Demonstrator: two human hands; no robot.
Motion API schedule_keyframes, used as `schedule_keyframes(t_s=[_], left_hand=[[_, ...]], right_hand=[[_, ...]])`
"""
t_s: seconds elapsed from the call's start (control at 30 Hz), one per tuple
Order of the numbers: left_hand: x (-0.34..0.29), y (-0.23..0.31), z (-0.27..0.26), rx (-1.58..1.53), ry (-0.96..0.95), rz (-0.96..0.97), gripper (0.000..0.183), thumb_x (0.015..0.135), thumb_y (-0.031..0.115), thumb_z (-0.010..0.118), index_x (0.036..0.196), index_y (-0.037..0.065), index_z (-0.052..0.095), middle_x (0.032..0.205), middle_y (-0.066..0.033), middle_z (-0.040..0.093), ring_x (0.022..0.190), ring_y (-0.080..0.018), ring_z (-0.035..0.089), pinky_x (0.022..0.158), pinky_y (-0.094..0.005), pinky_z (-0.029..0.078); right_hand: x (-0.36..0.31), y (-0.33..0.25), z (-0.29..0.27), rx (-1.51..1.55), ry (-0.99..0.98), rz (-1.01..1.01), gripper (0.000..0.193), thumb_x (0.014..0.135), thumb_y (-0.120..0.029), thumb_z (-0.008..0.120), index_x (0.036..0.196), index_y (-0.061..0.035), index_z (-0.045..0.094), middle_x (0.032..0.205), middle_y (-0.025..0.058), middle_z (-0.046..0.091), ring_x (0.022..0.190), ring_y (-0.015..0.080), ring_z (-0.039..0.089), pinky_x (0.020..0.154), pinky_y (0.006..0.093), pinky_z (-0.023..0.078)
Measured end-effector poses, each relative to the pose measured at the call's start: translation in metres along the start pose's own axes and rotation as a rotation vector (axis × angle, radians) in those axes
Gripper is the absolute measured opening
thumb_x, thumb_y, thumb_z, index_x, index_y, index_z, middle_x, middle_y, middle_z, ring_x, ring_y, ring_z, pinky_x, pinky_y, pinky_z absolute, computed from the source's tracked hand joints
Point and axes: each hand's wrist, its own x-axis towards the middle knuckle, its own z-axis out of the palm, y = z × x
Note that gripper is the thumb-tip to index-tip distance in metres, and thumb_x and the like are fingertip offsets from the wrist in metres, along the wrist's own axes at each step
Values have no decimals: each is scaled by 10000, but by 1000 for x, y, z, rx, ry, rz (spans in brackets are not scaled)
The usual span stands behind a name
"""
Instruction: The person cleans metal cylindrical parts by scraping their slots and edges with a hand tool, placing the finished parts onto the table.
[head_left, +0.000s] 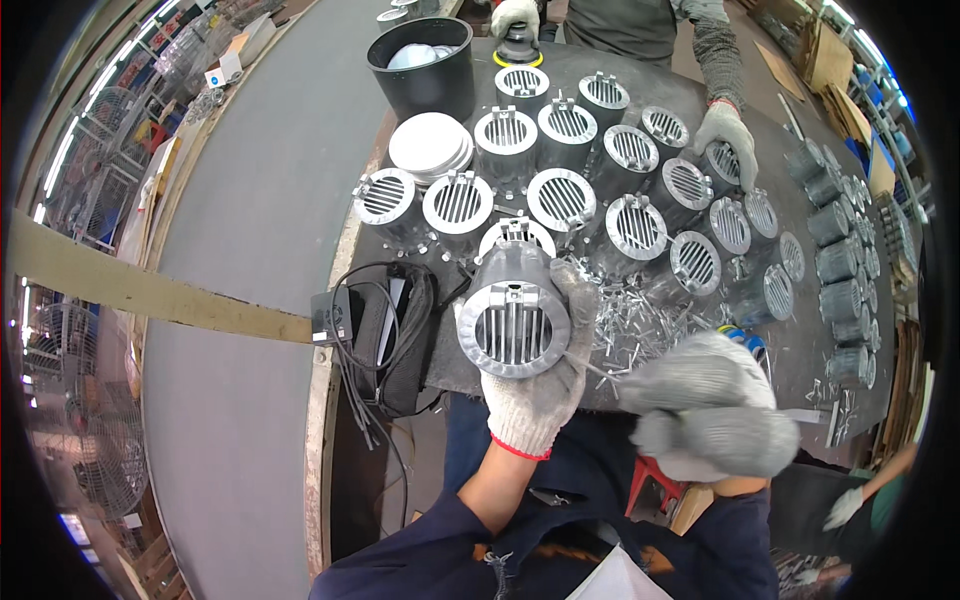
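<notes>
My left hand (530,400), in a white-and-grey knit glove, is closed around a dark cylinder with a silver slotted ring cap (515,330). The cap faces me, and a small metal bracket sits at its upper rim. My right hand (715,410), gloved and blurred by motion, is closed around a thin metal rod (595,369). The rod's tip reaches the cap's lower right edge; its other end is hidden in the glove. Behind the right hand a blue and yellow object (745,343) shows in part. Loose small metal pieces (640,325) lie between the hands and the standing cylinders.
Several similar capped cylinders (562,200) stand on the dark table; more are stacked at right (850,310). White discs (430,143) and a black bucket (420,75) are at back left, a black bag with cables (400,330) nearer. Across, a co-worker's gloved hands touch a sander (518,48) and a cylinder.
</notes>
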Motion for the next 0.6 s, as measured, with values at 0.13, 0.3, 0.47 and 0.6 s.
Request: schedule_keyframes(t_s=[0.13,0.3,0.47,0.6], left_hand=[[3,17,-50,450,-17,81,550,1138,459,375,1543,97,458,1551,-84,535,1403,-248,518,1233,-429,381],[4,30,-89,636,-303,94,509,1156,416,329,1549,115,450,1490,-91,566,1322,-259,567,1169,-425,445],[4,34,-91,643,-25,200,512,1116,468,430,1465,117,558,1408,-94,627,1250,-302,618,1104,-460,501],[8,35,-98,444,103,167,515,1114,483,433,1443,118,587,1404,-100,637,1259,-318,618,1102,-486,503]], right_hand=[[16,4,-3,-79,-214,56,486,766,-214,870,1236,-146,767,1163,58,764,1042,284,723,932,436,550],[30,16,3,-168,-392,-106,699,800,-268,850,1462,-188,640,1446,72,634,1329,315,591,1145,457,430],[7,13,3,-66,-283,200,681,867,-269,808,1508,-173,600,1494,70,602,1388,313,556,1210,464,377],[-2,21,9,223,-204,130,623,903,-231,771,1502,-175,608,1476,69,617,1388,295,556,1208,456,379]])
